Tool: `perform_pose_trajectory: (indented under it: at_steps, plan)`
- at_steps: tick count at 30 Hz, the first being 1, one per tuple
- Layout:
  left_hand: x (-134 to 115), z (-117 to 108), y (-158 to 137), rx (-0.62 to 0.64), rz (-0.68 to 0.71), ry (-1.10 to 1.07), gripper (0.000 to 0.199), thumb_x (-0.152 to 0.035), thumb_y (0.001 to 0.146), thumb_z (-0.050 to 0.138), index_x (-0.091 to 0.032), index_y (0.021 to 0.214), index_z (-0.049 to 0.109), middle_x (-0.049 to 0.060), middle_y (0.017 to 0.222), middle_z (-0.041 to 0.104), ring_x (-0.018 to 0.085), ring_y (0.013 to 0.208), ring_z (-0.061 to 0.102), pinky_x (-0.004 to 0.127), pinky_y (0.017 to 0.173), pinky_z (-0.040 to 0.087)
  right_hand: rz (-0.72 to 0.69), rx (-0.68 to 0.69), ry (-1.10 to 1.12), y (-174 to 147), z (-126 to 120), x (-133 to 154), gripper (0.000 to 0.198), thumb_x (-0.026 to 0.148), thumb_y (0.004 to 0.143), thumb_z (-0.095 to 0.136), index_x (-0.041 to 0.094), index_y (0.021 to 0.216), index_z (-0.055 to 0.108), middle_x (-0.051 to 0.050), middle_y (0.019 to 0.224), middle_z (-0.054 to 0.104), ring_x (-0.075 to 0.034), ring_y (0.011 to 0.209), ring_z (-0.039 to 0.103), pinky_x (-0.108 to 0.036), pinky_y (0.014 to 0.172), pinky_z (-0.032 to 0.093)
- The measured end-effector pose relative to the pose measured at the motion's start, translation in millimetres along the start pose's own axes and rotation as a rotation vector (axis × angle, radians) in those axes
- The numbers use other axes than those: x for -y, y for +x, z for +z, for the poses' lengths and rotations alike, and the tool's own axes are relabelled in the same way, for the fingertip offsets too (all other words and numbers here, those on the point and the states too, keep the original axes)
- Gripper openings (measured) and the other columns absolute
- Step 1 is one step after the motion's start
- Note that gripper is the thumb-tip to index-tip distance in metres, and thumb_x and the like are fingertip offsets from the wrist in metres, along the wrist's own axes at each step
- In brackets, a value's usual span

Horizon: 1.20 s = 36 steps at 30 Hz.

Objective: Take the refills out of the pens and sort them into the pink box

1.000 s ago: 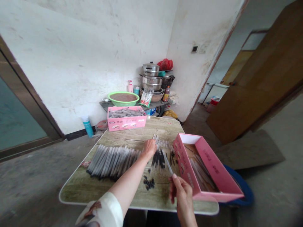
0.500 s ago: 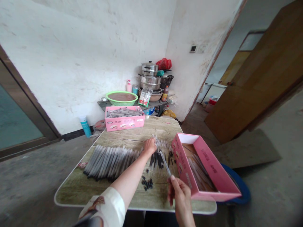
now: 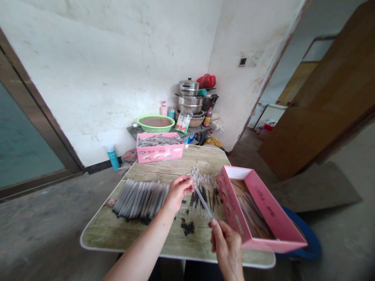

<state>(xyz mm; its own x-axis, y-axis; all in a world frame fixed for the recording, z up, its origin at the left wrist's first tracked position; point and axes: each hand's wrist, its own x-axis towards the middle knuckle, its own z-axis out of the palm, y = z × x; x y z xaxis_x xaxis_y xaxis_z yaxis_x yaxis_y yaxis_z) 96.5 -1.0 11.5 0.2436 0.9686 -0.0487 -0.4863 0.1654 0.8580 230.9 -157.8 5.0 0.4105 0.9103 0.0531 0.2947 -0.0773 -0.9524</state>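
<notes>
My right hand [image 3: 227, 244] grips the near end of a translucent pen barrel [image 3: 204, 202], which slants up and left over the table. At its far end my left hand [image 3: 180, 189] is closed in a pinch; a small whitish piece seems to be at the fingertips, too small to tell. Just beyond lie several small clear pieces [image 3: 202, 179]. Under the barrel are thin black-ended sticks like pen refills [image 3: 215, 197]. Short black plugs [image 3: 188, 227] sit in a small pile nearer me. A row of frosted barrels with black ends [image 3: 140, 199] lies to the left.
A pink box [image 3: 260, 210] holding clear tubes stands at the table's right edge. Another pink box [image 3: 159, 151], full of barrels, stands at the back left. Behind the table [image 3: 146, 242] are a green basin [image 3: 155, 128] and stacked steel pots [image 3: 190, 97].
My left hand has lifted and drawn back from the clear pieces to the barrel's far end. My right hand keeps its grip on the barrel. The whole view has shifted slightly.
</notes>
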Motion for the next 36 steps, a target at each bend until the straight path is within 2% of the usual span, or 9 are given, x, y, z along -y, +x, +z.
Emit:
perform_pose_trajectory:
  at_steps: [9,16,21,23,25,31,36]
  plan:
    - [-10.9,-0.4,-11.9,-0.002,0.016,-0.117,0.039,-0.035,0.063,0.083,-0.012,0.092,0.071,0.006,0.080,0.070,0.014,0.073,0.065,0.023,0.064,0.053,-0.055,-0.001,-0.079,-5.5,3.3,5.6,0.051,0.060,0.086,0.050,0.018,0.058,0.053,0.001,0.046,0.047,-0.012,0.043,0.046,-0.022,0.042,0.032]
    - [-13.6,3.1,-20.3,0.001,0.017,-0.106,0.039,-0.034,0.062,0.083,-0.012,0.091,0.071,0.006,0.081,0.069,0.013,0.071,0.064,0.024,0.064,0.054,-0.072,0.001,-0.127,-6.8,5.0,4.8,0.050,0.059,0.089,0.047,0.019,0.059,0.053,0.001,0.047,0.047,-0.012,0.043,0.045,-0.022,0.044,0.031]
    - [-12.9,7.5,-27.1,-0.067,0.079,-0.052,0.037,-0.038,0.062,0.083,-0.012,0.085,0.070,0.004,0.075,0.068,0.013,0.067,0.062,0.023,0.060,0.053,-0.185,-0.084,-0.198,-9.3,9.3,5.3,0.044,0.055,0.090,0.048,0.019,0.066,0.058,0.000,0.051,0.048,-0.013,0.048,0.046,-0.024,0.047,0.030]
    - [-11.6,8.7,-28.4,-0.097,0.104,-0.034,0.036,-0.039,0.061,0.083,-0.012,0.082,0.069,0.004,0.072,0.067,0.013,0.066,0.061,0.022,0.058,0.051,-0.179,-0.094,-0.152,-11.0,12.2,5.1,0.044,0.056,0.089,0.050,0.019,0.066,0.058,0.000,0.052,0.047,-0.012,0.048,0.043,-0.024,0.046,0.028]
    - [-9.7,9.9,-29.3,-0.102,0.123,-0.023,0.035,-0.039,0.062,0.082,-0.013,0.081,0.069,0.004,0.072,0.068,0.012,0.065,0.061,0.022,0.057,0.051,-0.091,-0.058,-0.014,-12.8,15.6,4.7,0.045,0.059,0.085,0.053,0.019,0.064,0.055,0.002,0.050,0.042,-0.011,0.046,0.037,-0.023,0.043,0.025]
    - [-7.6,11.8,-30.8,-0.065,0.177,0.012,0.030,-0.038,0.067,0.079,-0.014,0.082,0.069,0.003,0.070,0.068,0.011,0.059,0.059,0.021,0.056,0.049,0.372,0.100,0.582,-18.4,21.9,10.9,0.050,0.065,0.069,0.070,0.021,0.064,0.045,0.013,0.046,0.017,-0.002,0.036,0.013,-0.016,0.034,0.009]
    - [-13.4,8.7,-30.3,-0.003,0.157,0.076,0.030,-0.038,0.066,0.079,-0.014,0.081,0.070,0.003,0.068,0.067,0.011,0.057,0.059,0.022,0.056,0.048,0.486,0.227,0.790,-20.1,16.2,20.3,0.052,0.063,0.061,0.076,0.020,0.064,0.047,0.015,0.042,0.018,-0.001,0.029,0.014,-0.014,0.027,0.008]
